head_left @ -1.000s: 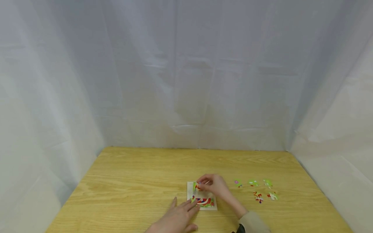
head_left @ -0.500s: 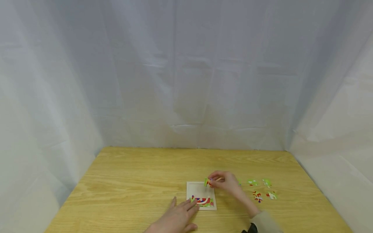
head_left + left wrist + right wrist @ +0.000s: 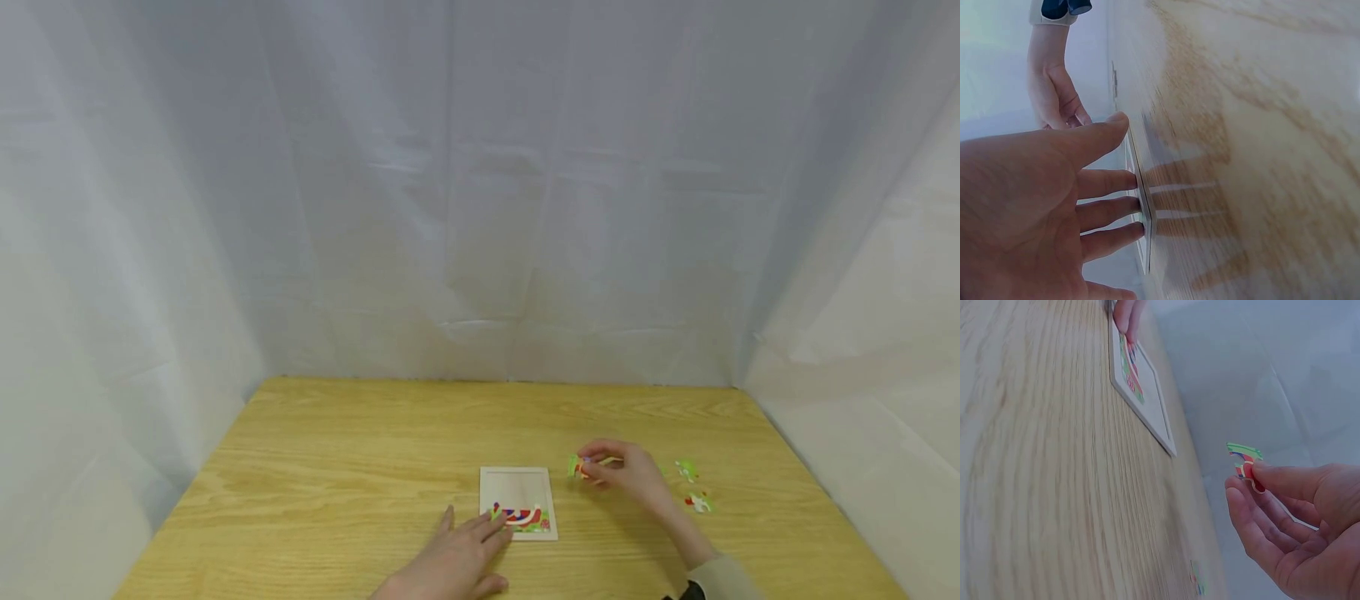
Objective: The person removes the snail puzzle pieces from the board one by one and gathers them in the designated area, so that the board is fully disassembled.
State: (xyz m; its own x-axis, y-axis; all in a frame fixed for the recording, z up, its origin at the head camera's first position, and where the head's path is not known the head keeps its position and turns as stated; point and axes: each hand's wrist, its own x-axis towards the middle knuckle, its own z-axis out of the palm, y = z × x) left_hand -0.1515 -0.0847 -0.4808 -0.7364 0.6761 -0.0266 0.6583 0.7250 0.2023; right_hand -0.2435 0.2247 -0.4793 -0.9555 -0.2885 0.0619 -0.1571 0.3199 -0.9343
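My right hand [image 3: 626, 475] pinches a jigsaw puzzle piece [image 3: 1246, 462], green, red and blue, between thumb and fingers. It is held above the table, right of the puzzle tray [image 3: 517, 487]. In the right wrist view a pale edge [image 3: 1297, 517] shows behind the fingers; what it belongs to is hidden. Joined colourful pieces [image 3: 531, 518] fill the tray's near strip, and the bare base shows above them. My left hand [image 3: 453, 557] lies with straight fingers [image 3: 1110, 212] on the tray's near left corner, partly covering those pieces.
Loose puzzle pieces lie on the wooden table [image 3: 360, 467] to the right, among them a green one [image 3: 686, 471] and a red, white and green one [image 3: 698, 502]. The right hand hides others. Pale sheeting [image 3: 480, 250] surrounds the table at the back and sides.
My right hand has lifted the puzzle piece from the tray's far left part and carried it right, past the tray's edge. It now covers several loose pieces. The left hand stays put.
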